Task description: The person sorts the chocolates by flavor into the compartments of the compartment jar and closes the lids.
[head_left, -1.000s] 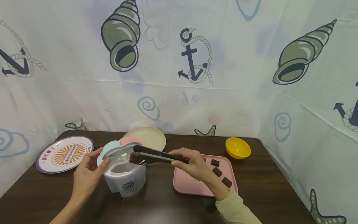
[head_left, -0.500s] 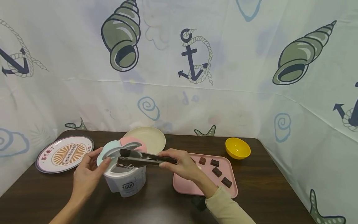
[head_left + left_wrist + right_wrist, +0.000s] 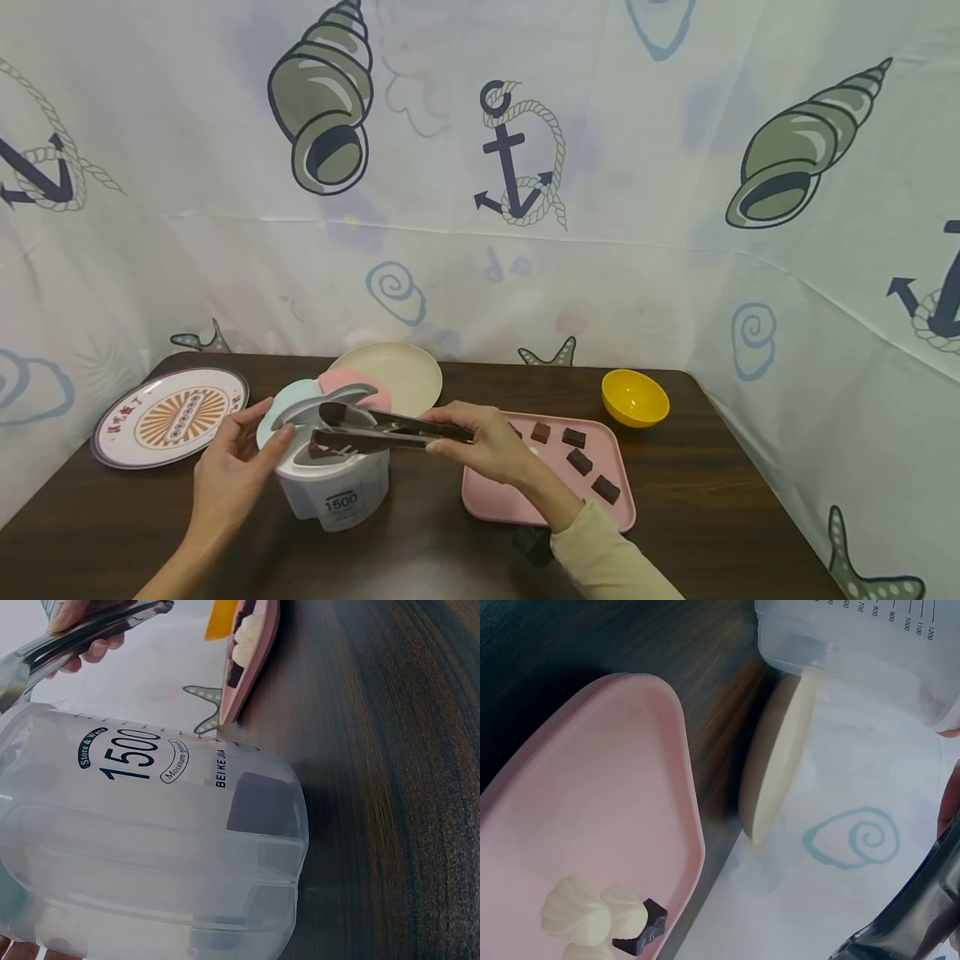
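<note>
My left hand (image 3: 228, 479) grips the left side of a translucent food storage container (image 3: 343, 498) marked 1500, its thumb at a raised grey lid flap (image 3: 341, 398). Pale blue and pink lid sections are beside that flap. Black-and-metal tongs (image 3: 420, 427) are held in my right hand (image 3: 486, 446), and their tips are over the uncovered opening. A brown piece (image 3: 319, 448), like chocolate, shows at the tips. Through the container wall, the left wrist view shows a dark square piece (image 3: 262, 804) near the bottom.
A pink tray (image 3: 517, 504) on the right bears several dark chocolates (image 3: 580, 461) and white swirled pieces (image 3: 576, 911). Behind it stands a yellow bowl (image 3: 636, 400). A cream plate (image 3: 411, 375) sits behind the container, with a white printed plate (image 3: 176, 421) at left.
My right hand has moved left with the tongs, bringing their tips over the container's opening. The left hand and the container have stayed in place.
</note>
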Available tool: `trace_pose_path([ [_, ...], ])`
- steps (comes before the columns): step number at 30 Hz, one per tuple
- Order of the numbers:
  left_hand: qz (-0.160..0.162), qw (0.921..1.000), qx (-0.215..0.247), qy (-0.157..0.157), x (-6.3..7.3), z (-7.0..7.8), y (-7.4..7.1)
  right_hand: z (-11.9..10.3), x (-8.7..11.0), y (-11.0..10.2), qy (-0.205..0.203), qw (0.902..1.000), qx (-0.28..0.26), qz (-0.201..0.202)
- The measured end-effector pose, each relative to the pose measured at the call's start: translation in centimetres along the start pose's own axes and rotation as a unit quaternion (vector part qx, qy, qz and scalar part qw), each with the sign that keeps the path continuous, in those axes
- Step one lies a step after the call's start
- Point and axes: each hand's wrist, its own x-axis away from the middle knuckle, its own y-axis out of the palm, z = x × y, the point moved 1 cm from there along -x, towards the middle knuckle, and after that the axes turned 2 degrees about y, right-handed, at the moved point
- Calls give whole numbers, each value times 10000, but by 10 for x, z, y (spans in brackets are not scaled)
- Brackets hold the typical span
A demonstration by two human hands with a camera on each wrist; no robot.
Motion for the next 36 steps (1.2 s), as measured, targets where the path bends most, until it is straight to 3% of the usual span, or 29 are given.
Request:
trace_pose_path([
  [1, -4, 9999, -96, -124, 1, 5, 1, 0, 1, -1, 3, 10000, 24, 6],
  [2, 0, 9999, -114, -69, 0, -1, 0, 1, 1, -1, 1, 10000, 33, 13],
  [5, 33, 9990, -335, -280, 0, -2, 1, 1, 3, -3, 51, 10000, -20, 26],
  [8, 16, 9997, -191, -133, 0, -9, 1, 2, 7, -6, 62, 9998, -133, 102],
  [12, 35, 9999, 133, 62, 1, -2, 2, 9, 19, -20, 99, 9988, -325, 342],
  [17, 110, 9998, 150, 54, 2, 4, 2, 23, 45, -51, 472, 9956, -175, 792],
  [22, 124, 9998, -51, -170, 4, 20, 3, 41, 81, -84, 1076, 9860, 260, 1245],
  [23, 119, 9990, -322, -269, 5, 24, 3, 45, 89, -91, 1194, 9835, 369, 1309],
  [24, 110, 9990, -315, -292, 4, 22, 3, 50, 96, -97, 1298, 9810, 461, 1369],
  [26, 73, 9990, -321, -302, 2, 10, 2, 58, 110, -107, 1482, 9739, 825, 1506],
  [31, 42, 9993, -358, 29, -10, -64, -3, 72, 134, -122, 2043, 9402, 2222, 1578],
  [33, 68, 9992, -395, 87, -14, -86, -4, 75, 140, -125, 2224, 9264, 2633, 1517],
  [34, 88, 9991, -406, 74, -15, -90, -4, 77, 143, -126, 2308, 9211, 2757, 1489],
  [36, 26, 9996, -270, 102, -14, -82, -3, 79, 146, -126, 2460, 9146, 2868, 1442],
])
